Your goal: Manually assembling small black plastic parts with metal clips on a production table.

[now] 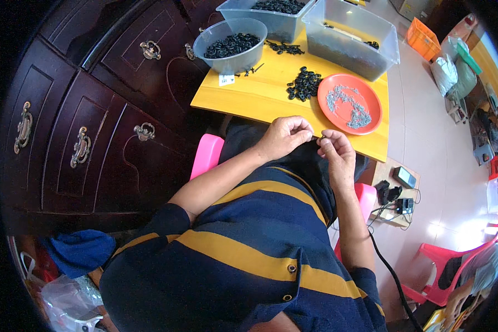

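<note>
Just off the near edge of the yellow table (243,102), my two hands come together above my lap. A small dark piece (316,138) shows between my fingertips. My left hand (285,137) is closed in a pinch at its left side, and the thumb and fingers of my right hand (338,156) grip it from the right. The piece is too small for me to tell its kind. Close beyond my right hand lies an orange-red plate (337,124) with many small silvery metal parts (361,117). Beside the plate is a pile of black oval parts (304,84).
A round clear tub (227,65) of black parts and two clear bins (351,47) (282,29) stand at the table's far side. Dark drawers (122,122) rise at left. A black cable (390,265) runs down at right, near a pink chair (440,265) and another person's arm (458,301).
</note>
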A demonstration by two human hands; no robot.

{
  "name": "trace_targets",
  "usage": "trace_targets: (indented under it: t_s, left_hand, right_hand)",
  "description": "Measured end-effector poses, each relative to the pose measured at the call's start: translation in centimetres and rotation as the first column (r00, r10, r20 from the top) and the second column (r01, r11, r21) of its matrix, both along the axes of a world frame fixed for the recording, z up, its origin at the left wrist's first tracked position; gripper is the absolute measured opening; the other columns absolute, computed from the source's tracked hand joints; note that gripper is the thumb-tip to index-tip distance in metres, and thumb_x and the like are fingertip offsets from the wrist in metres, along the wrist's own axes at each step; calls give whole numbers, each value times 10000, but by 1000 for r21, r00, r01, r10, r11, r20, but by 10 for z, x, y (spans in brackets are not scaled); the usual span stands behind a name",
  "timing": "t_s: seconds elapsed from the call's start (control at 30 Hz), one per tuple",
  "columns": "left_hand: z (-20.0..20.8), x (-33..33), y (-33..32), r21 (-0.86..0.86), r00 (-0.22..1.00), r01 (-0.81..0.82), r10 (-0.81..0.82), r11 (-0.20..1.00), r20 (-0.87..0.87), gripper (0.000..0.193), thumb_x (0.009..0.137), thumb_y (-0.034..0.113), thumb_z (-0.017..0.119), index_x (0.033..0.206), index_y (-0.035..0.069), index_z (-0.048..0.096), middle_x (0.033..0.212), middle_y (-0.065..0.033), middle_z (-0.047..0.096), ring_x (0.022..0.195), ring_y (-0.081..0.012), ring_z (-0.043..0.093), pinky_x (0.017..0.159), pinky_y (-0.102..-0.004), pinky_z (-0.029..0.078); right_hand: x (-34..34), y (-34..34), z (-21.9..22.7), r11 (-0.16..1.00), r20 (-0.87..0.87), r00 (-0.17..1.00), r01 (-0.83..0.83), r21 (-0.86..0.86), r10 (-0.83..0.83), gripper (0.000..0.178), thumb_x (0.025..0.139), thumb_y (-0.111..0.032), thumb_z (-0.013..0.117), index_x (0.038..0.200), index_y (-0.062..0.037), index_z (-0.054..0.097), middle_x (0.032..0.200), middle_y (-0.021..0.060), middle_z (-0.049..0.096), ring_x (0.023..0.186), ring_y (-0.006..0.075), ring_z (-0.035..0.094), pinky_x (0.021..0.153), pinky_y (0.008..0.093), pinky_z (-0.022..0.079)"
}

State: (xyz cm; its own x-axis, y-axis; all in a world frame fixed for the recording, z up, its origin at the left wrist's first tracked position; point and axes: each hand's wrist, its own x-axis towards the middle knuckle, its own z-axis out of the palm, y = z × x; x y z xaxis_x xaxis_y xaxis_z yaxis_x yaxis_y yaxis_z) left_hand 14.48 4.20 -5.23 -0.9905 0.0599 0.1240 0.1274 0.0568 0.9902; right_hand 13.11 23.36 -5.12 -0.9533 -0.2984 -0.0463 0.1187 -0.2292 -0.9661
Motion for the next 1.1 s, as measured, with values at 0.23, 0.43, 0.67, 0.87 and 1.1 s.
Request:
trace_targets:
  t_s: [0.23,0.43,0.67,0.87,1.1]
  left_hand:
    - [3,1,-1,-178,1000,15,-19,984,-20,83,963,64,623,986,-2,666,871,6,671,812,-58,625,748,-244,542]
    - [11,3,3,-209,999,6,-17,978,-47,84,945,57,637,979,-11,675,861,-13,688,798,-59,629,740,-246,543]
    - [9,3,5,-257,998,-18,1,966,-65,80,936,60,651,956,-11,681,842,-11,693,775,-55,626,708,-246,538]
    - [7,3,6,-245,998,-26,9,969,-69,74,935,59,653,946,-8,682,831,4,689,761,-49,616,696,-242,532]
    - [2,2,6,-240,997,-41,23,970,-75,76,935,64,656,945,-6,684,828,4,684,751,-50,610,686,-243,529]
  right_hand:
    - [2,-3,-6,1000,-17,1000,-2,-20,2,195,954,-40,631,1147,-12,622,940,17,656,830,75,605,752,218,496]
    - [0,-5,-10,1000,-56,998,-4,-11,3,200,955,-32,627,1150,-12,591,921,12,652,823,69,601,739,209,493]
    - [0,-3,-12,999,-68,997,-34,10,35,190,962,-30,624,1147,-22,582,939,14,654,872,77,620,760,218,494]
    - [0,-6,-9,1000,-67,998,-1,-7,0,181,940,-22,650,1110,-7,590,887,1,637,766,58,571,708,196,476]
    - [-1,-6,-12,999,-84,996,6,38,-3,169,938,-23,653,1097,-10,597,875,-8,630,768,55,572,714,195,477]
